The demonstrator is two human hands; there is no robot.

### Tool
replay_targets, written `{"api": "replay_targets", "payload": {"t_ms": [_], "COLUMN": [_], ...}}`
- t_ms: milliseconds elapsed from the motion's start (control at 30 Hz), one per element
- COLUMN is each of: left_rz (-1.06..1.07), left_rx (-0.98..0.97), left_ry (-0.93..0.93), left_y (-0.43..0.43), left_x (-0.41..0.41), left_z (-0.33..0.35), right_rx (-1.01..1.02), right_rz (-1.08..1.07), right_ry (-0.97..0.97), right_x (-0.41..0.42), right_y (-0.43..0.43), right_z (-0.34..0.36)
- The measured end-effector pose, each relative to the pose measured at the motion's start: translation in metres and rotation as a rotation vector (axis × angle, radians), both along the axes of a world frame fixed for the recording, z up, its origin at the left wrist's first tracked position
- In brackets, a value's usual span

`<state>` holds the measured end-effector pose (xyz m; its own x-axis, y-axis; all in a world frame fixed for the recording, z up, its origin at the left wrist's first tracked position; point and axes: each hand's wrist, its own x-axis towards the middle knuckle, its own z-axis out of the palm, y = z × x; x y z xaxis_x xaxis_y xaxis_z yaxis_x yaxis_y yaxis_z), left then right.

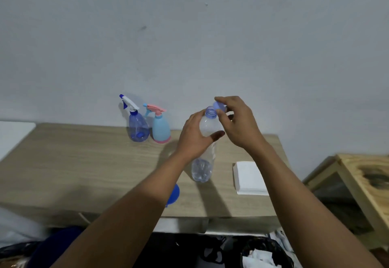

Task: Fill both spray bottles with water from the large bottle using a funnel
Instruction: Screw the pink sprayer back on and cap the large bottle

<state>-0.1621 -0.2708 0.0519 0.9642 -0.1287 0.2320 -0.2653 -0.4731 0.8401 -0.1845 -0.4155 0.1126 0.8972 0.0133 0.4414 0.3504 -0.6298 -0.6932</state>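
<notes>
The large bottle [203, 158] stands upright on the wooden tabletop [88, 162], roughly at its middle, and serves here as the landmark. Its mouth is open, with the blue threaded neck bare. The left hand [194, 135] wraps around the bottle's upper body, its fingers [217, 135] closed on the clear plastic. The right hand [235, 120] is just beside the neck, on the bottle's right, with its fingers pinched on the blue cap [219, 106], which sits off the mouth, slightly above and to the right of it.

Behind and to the left of the bottle, near the wall, two spray bottles stand side by side: a clear blue spray bottle [137, 127] with a white and blue trigger, and a light blue spray bottle [161, 127] with a pink trigger and pink base, closer to the large bottle. They look to be touching or nearly so.

In front of the bottle and to its left, a blue funnel [174, 194] lies near the tabletop's front edge, partly hidden by the left forearm. To the bottle's right lies a stack of white napkins [249, 178].
</notes>
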Motion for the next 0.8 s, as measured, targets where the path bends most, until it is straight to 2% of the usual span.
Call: {"api": "replay_targets", "payload": {"t_ms": [100,200,367,533,700,800], "left_rz": [0.002,0.005,0.012,0.026,0.067,0.051], "left_rx": [0.015,-0.007,-0.027,-0.034,0.004,-0.047], "left_ry": [0.011,0.024,0.034,0.018,0.083,0.088], "left_y": [-0.001,0.001,0.001,-0.002,0.0,0.002], "left_x": [0.001,0.0,-0.003,-0.003,-0.003,-0.003], "left_z": [0.001,0.001,0.001,-0.002,-0.003,-0.001], "right_rx": [-0.232,-0.37,-0.403,-0.442,-0.75,-0.62], "right_rz": [0.124,0.197,0.263,0.171,-0.087,0.128], "right_ry": [0.05,0.129,0.288,0.31,0.161,0.211], "right_x": [0.009,0.017,0.026,0.033,0.03,0.028], "right_y": [0.001,-0.003,-0.011,-0.008,0.008,0.002], "right_z": [0.014,0.023,0.041,0.045,0.033,0.039]}}
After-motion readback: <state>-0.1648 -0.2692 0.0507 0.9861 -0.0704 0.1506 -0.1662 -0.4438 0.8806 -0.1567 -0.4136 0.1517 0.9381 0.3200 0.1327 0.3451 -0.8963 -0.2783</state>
